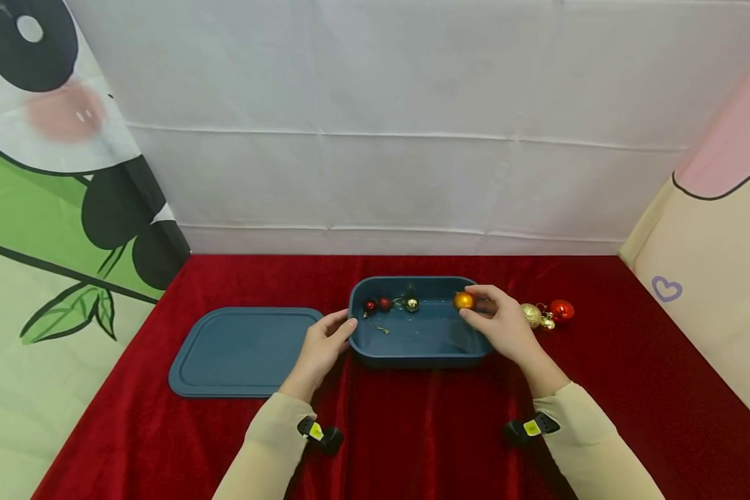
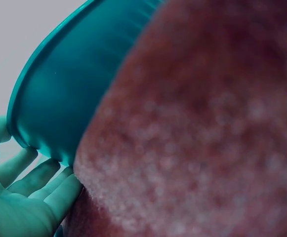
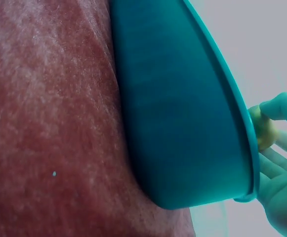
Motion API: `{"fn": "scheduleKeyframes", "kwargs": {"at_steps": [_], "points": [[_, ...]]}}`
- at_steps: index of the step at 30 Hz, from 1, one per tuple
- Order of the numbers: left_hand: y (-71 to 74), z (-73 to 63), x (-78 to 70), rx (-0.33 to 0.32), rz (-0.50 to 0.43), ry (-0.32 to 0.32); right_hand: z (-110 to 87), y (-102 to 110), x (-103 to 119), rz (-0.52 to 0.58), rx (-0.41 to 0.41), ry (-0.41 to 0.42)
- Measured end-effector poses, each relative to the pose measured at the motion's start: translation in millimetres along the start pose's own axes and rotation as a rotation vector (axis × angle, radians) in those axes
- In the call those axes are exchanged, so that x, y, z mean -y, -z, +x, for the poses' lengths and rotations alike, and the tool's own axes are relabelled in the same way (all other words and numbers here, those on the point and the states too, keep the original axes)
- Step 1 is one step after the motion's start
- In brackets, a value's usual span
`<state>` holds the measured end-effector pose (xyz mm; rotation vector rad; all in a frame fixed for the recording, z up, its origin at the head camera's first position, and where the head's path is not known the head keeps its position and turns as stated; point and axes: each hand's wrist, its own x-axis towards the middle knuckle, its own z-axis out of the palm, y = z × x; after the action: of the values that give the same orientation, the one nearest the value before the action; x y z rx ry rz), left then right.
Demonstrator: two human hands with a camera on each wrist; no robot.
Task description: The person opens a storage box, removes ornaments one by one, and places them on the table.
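Observation:
A blue rectangular box (image 1: pixel 425 361) stands without its cover on the red cloth. Its left end is held by my left hand (image 1: pixel 322 345), with the thumb at the rim and the fingers (image 2: pixel 59 190) against the outer wall. Between thumb and fingertips, my right hand (image 1: pixel 503 323) pinches a shiny orange-gold Christmas ball (image 1: pixel 464 300) over the box's right end. Inside the box, toward the left, lie small dark red balls (image 1: pixel 384 304) and a small gold ball (image 1: pixel 412 304). In the right wrist view, the pinched ball (image 3: pixel 263 129) shows just beyond the rim.
A flat blue lid (image 1: pixel 244 353) lies on the cloth left of the box. Right of the box, behind my right hand, are a glittery gold ball (image 1: pixel 531 315), a smaller gold ornament (image 1: pixel 547 321) and a shiny red ball (image 1: pixel 562 310). A white cloth wall (image 1: pixel 406 187) stands behind the table.

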<state>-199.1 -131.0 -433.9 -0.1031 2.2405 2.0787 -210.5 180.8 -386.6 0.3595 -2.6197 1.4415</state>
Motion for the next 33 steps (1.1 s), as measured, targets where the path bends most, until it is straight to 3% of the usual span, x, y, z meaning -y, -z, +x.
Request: {"fn": "scheduleKeyframes", "kwargs": {"at_steps": [5, 9, 15, 33], "points": [[0.2, -3.9, -5.8, 0.007, 0.007, 0.003, -5.0, 6, -2, 0.026, -0.016, -0.002], [0.3, 3.3, 6.4, -0.004, 0.014, -0.011, -8.3, 13, -2, 0.038, -0.044, 0.008], [0.3, 3.6, 6.1, -0.013, 0.019, -0.005, -13.9, 21, -4, 0.081, -0.069, 0.026], [3.1, -2.0, -1.4, 0.015, -0.001, 0.023, -29.0, 39, -4, 0.03, -0.108, -0.02]]}}
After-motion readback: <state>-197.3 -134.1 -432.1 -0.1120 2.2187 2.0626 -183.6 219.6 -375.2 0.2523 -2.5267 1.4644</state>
